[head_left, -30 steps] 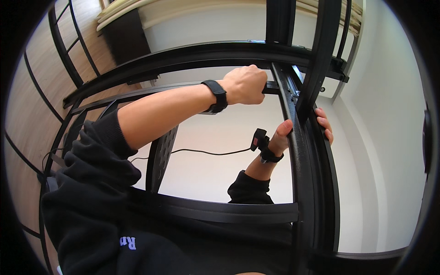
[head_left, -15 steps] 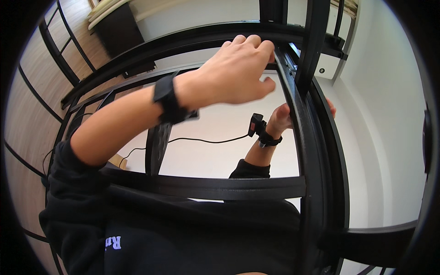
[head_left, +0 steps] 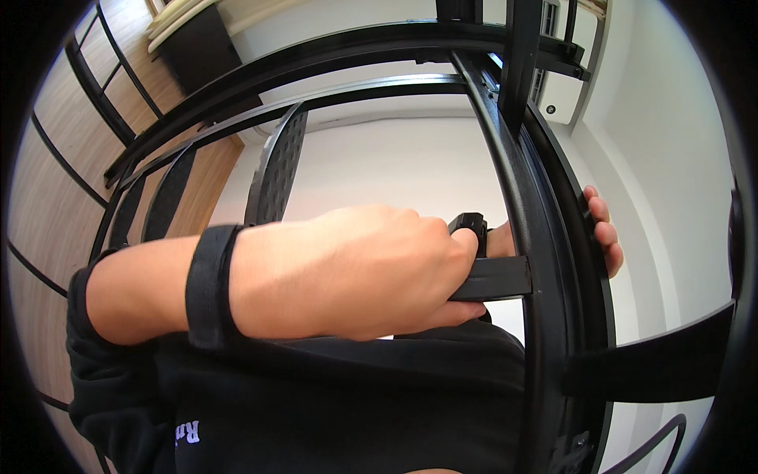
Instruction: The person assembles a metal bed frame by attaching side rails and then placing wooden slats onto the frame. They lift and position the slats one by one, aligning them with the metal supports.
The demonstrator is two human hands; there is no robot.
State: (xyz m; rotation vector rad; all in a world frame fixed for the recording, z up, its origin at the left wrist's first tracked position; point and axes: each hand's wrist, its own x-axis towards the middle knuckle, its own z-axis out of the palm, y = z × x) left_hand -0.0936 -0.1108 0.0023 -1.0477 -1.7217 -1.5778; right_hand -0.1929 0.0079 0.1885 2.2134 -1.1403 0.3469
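Observation:
My left hand (head_left: 347, 268) is closed around a black metal crossbar (head_left: 505, 278) near my body, close to where the bar meets the right side rail (head_left: 503, 162). A black strap (head_left: 212, 286) circles my left wrist. From below, my right hand (head_left: 604, 229) reaches round the double side rails; its fingertips show past the outer rail (head_left: 562, 213), while the palm is hidden behind the metal. Beside the left thumb sits a small black device (head_left: 471, 225) at the right wrist.
Dimpled black slats (head_left: 280, 162) span the frame on the left. A long curved rail (head_left: 316, 63) runs along the far side, with an upright post (head_left: 519, 71) at the far right corner. A white wall (head_left: 671, 197) stands to the right, wooden flooring (head_left: 59, 229) to the left.
My left hand has come down from the far end of the side rail and taken hold of the near crossbar. The right hand's fingers now show further around the outer rail.

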